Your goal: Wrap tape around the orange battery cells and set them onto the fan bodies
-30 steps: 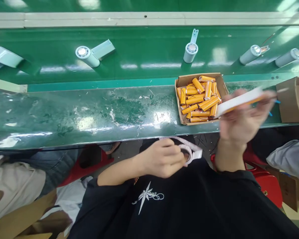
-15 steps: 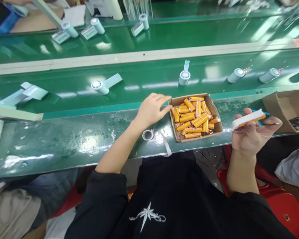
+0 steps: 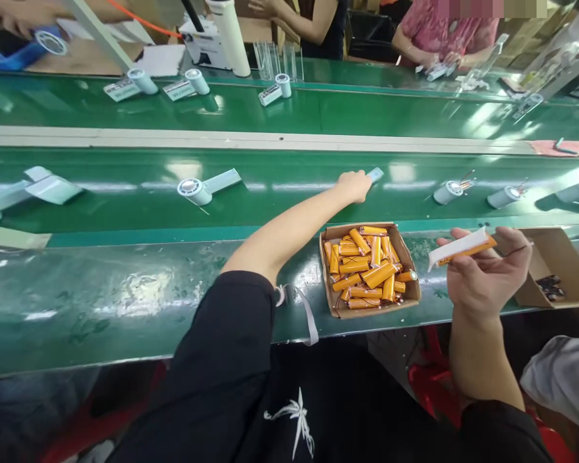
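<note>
My left hand (image 3: 354,186) reaches over the green belt, its fingers closed round a pale blue fan part whose flat handle (image 3: 376,174) sticks out past them. The round end of that part is hidden by the hand. My right hand (image 3: 485,276) is raised, palm up, at the right of the box. Between its thumb and fingers lies an orange battery (image 3: 468,249) with a white strip (image 3: 458,245) along its upper side. Between my arms stands an open cardboard box (image 3: 377,310) piled with orange batteries (image 3: 364,265), some with thin wires.
A roll of white tape (image 3: 280,294) with a loose end lies left of the box. More pale blue fan parts (image 3: 193,190) rest along the belt. Another cardboard box (image 3: 535,257) with small dark pieces stands at the right. Across the belts, other people (image 3: 446,32) work.
My left hand has moved from the battery box's edge forward onto the belt and closed round the fan part there. My right hand still holds the battery. The view has tilted up.
</note>
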`<action>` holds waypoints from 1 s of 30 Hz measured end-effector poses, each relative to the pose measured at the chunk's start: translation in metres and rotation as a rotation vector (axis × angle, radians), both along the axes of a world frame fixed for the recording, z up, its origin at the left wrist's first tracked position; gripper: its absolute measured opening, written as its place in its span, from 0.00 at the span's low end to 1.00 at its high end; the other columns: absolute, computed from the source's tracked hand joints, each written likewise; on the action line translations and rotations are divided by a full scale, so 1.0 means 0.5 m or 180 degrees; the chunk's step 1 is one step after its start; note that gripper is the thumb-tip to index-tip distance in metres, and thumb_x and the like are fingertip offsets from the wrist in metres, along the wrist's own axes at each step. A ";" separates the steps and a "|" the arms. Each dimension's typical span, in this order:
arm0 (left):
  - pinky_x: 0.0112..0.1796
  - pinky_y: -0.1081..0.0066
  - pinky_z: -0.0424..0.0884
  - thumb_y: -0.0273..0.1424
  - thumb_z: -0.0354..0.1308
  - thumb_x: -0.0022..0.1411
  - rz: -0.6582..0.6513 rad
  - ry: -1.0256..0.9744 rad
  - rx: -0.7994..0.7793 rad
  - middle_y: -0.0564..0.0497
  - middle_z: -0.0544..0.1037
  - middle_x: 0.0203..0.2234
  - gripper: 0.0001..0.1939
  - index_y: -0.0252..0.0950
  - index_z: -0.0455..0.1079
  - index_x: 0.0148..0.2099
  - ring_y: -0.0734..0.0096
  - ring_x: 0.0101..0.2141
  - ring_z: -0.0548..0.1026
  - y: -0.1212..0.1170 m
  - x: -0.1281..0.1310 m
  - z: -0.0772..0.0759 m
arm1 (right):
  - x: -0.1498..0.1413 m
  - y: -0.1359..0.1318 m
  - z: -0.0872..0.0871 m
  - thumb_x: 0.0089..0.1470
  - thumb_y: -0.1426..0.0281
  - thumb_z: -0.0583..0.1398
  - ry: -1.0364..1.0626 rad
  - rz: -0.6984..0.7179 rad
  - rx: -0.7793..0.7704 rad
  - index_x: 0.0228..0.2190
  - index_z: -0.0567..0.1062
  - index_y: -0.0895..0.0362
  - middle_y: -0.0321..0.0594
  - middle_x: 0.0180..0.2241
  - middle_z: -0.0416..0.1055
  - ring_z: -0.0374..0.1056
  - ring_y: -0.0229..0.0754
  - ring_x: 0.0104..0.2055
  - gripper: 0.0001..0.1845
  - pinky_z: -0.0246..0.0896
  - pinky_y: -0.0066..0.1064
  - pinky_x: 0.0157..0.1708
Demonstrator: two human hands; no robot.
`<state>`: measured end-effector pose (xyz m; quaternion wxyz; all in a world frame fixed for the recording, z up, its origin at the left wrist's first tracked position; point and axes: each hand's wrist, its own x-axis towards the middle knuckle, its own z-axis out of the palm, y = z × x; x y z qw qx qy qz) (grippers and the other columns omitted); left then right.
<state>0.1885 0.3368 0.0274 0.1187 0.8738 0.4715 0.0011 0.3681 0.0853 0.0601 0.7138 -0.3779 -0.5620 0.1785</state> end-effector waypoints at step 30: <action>0.65 0.53 0.69 0.19 0.55 0.67 -0.1577 0.0547 0.0877 0.40 0.86 0.54 0.21 0.36 0.84 0.56 0.51 0.64 0.74 0.031 0.025 -0.037 | 0.093 0.364 -0.144 0.47 0.63 0.75 -0.1431 -0.0096 -0.1191 0.48 0.82 0.52 0.37 0.42 0.87 0.86 0.51 0.46 0.25 0.84 0.49 0.56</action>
